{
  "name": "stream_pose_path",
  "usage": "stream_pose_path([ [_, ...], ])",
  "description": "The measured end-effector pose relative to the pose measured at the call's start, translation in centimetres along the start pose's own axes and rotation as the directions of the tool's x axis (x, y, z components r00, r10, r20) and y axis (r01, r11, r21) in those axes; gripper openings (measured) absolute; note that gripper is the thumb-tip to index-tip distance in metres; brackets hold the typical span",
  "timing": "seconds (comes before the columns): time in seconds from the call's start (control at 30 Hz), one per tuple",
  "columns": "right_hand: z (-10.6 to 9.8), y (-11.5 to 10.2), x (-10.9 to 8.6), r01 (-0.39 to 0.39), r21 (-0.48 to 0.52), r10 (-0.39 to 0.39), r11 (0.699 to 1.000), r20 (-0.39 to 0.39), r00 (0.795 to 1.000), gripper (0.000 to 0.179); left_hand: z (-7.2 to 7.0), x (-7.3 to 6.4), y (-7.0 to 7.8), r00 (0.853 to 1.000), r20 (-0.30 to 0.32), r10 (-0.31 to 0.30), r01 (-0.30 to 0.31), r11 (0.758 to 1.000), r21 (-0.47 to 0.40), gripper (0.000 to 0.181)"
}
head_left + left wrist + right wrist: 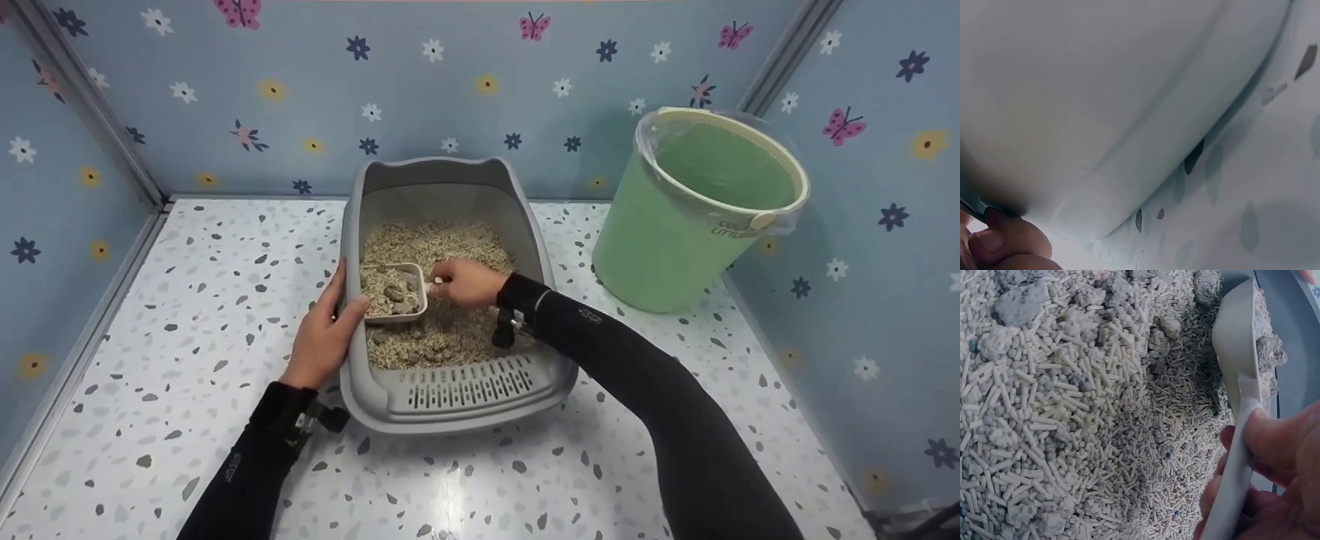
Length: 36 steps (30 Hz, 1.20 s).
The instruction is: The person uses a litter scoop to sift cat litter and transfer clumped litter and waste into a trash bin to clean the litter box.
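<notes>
A grey litter box (465, 424) stands on the floor, with pellet litter (450, 244) and several greyish clumps inside. My right hand (471, 283) grips the handle of a white litter scoop (1235, 349), thumb along the handle. The scoop's bowl is heaped with litter and clumps (394, 292) and sits by the box's left inner wall, above the litter. My left hand (322, 330) holds the box's left rim, thumb over the edge and fingers along the outer wall. In the left wrist view, a few curled fingers (1010, 244) show beside the box's pale outer side.
A green bin (660, 232) with a clear plastic liner stands at the right, near the wall. Flower-patterned blue walls (420, 82) enclose the speckled white floor (210, 300) on three sides. The box's front has a slotted ledge (469, 386).
</notes>
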State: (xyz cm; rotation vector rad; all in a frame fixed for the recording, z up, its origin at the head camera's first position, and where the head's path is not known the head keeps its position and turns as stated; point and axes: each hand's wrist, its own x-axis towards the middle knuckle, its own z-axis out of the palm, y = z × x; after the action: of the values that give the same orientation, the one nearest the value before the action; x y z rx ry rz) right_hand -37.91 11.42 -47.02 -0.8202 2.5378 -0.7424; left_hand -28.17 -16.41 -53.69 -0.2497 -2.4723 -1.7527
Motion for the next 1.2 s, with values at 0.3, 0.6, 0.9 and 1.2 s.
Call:
stream_pose_path([
  [0.3, -0.1, -0.2, -0.2, -0.001, 0.002, 0.001, 1.000, -0.012, 1.000, 0.021, 0.0, 0.1, -0.1, 1.000, -0.001, -0.003, 0.003, 1.000, 0.000, 0.074],
  [0.6, -0.1, -0.2, -0.2, -0.019, -0.009, 0.019, 1.000, -0.026, 0.999, 0.025, -0.1, -0.1, 0.2, 1.000, 0.016, -0.002, 0.002, 1.000, 0.006, 0.072],
  [0.9, -1.9, -1.4, -2.3, -0.058, -0.012, 0.057, 0.998, -0.073, 0.996, 0.023, 0.1, 0.1, 0.0, 1.000, 0.017, 0.008, -0.008, 1.000, 0.004, 0.072],
  [1.2, -4.2, -2.4, -6.6, -0.120, -0.015, 0.113, 0.993, -0.236, 0.965, 0.030, 0.0, 0.0, 0.0, 1.000, 0.008, -0.007, 0.007, 1.000, -0.006, 0.073],
])
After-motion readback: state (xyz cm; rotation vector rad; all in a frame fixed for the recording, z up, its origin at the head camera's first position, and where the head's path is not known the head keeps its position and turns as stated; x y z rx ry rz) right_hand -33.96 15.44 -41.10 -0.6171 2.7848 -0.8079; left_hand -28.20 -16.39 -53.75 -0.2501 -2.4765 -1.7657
